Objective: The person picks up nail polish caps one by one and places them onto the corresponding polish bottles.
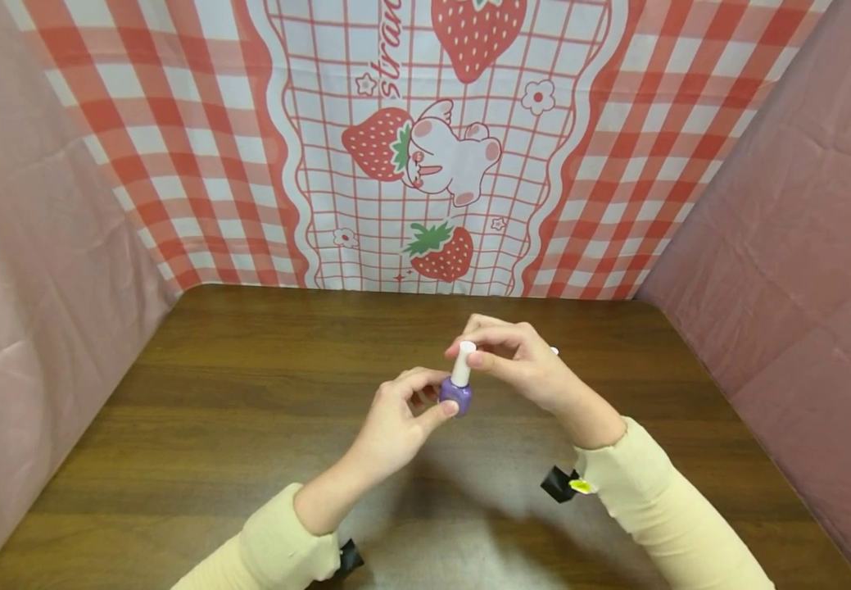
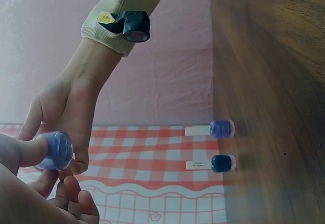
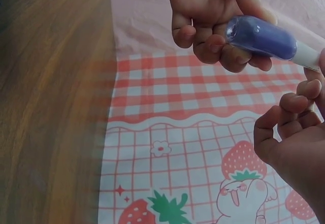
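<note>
A small nail polish bottle (image 1: pixel 457 397) with purple polish is held above the table, tilted slightly, its white cap (image 1: pixel 463 360) upward. My left hand (image 1: pixel 394 422) pinches the glass body between thumb and fingers. My right hand (image 1: pixel 521 360) pinches the cap from the other side. In the right wrist view the purple bottle (image 3: pixel 264 37) lies across the left fingers, and the cap (image 3: pixel 306 56) joins its neck. The left wrist view shows the bottle's base (image 2: pixel 60 150) past the left thumb.
Two more nail polish bottles with white caps, one violet-blue (image 2: pixel 222 129) and one dark teal (image 2: pixel 221 163), stand on the wooden table (image 1: pixel 263 393). A strawberry-print cloth (image 1: pixel 425 164) hangs behind, with pink cloth (image 1: pixel 771 205) at the sides.
</note>
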Available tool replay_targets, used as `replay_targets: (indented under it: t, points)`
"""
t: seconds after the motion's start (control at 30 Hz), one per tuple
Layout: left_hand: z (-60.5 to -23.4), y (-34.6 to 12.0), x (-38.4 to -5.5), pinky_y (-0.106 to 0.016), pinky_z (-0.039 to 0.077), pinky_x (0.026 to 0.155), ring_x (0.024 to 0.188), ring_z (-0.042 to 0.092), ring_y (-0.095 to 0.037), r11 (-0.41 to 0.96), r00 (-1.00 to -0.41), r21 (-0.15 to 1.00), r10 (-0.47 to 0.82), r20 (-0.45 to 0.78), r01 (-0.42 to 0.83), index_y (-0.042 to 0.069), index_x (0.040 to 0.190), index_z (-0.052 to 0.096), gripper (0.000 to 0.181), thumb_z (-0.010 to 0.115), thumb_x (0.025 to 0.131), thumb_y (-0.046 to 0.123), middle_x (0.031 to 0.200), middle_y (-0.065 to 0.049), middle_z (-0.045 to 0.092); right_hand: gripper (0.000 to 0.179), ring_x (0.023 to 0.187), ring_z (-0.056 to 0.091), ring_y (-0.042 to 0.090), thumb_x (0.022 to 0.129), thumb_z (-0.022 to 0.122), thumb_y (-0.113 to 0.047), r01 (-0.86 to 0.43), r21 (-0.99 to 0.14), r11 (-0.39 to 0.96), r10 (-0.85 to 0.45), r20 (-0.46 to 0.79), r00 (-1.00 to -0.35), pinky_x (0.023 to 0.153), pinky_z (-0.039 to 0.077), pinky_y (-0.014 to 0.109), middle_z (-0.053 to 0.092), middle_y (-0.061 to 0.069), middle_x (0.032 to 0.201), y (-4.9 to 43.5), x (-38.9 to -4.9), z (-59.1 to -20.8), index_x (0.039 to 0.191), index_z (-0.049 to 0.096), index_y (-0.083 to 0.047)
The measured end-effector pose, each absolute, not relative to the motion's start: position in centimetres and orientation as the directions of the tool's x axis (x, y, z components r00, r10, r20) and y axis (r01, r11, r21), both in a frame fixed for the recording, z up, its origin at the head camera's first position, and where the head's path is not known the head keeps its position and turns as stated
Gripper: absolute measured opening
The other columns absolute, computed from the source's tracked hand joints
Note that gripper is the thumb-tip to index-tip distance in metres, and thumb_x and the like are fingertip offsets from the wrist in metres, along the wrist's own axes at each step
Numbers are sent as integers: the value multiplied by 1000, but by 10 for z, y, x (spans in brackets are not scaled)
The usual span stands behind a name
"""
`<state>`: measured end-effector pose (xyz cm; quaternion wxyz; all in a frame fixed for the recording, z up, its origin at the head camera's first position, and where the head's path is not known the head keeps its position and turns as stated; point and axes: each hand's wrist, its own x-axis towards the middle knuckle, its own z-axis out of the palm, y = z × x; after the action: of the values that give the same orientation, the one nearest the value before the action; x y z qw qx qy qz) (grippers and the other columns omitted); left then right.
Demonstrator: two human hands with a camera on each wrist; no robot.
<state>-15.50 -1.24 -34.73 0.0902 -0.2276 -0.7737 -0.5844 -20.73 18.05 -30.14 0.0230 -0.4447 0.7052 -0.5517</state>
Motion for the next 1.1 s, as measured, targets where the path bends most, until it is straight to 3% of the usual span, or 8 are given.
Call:
replay_targets:
  t: [0.57, 0.83, 0.97, 1.1]
  points:
    - [-349, -13, -156, -35, 47, 70, 77, 58, -26, 223, -888, 864, 203, 412, 451, 9, 101, 71, 25, 77, 78, 13, 83, -2, 65, 15, 77, 49, 16, 86, 69, -13, -612, -788, 69, -566, 474, -675, 62, 43, 25, 59, 6, 81, 179, -206, -301, 95, 71, -2]
    - [-348, -11, -156, -33, 47, 71, 75, 54, -17, 245, -900, 869, 186, 394, 431, 12, 99, 71, 24, 79, 77, 17, 83, 1, 64, 7, 75, 52, 14, 81, 73, -9, -569, -820, 54, -512, 466, -721, 60, 41, 22, 60, 6, 80, 176, -203, -302, 82, 68, -4]
    - [-349, -10, -156, -34, 47, 71, 76, 53, -19, 243, -904, 873, 178, 388, 422, 12, 97, 70, 23, 79, 76, 18, 83, 1, 63, 15, 75, 56, 14, 78, 76, -7, -522, -853, 8, -499, 449, -741, 60, 45, 20, 58, 5, 79, 174, -203, -303, 75, 62, -4]
    - [-349, -9, -156, -33, 47, 71, 77, 54, -22, 245, -908, 876, 172, 382, 415, 12, 97, 70, 24, 79, 76, 17, 83, 1, 63, 21, 70, 51, 11, 75, 79, -11, -505, -863, 7, -487, 439, -756, 57, 41, 18, 56, 3, 75, 173, -204, -303, 71, 59, -6]
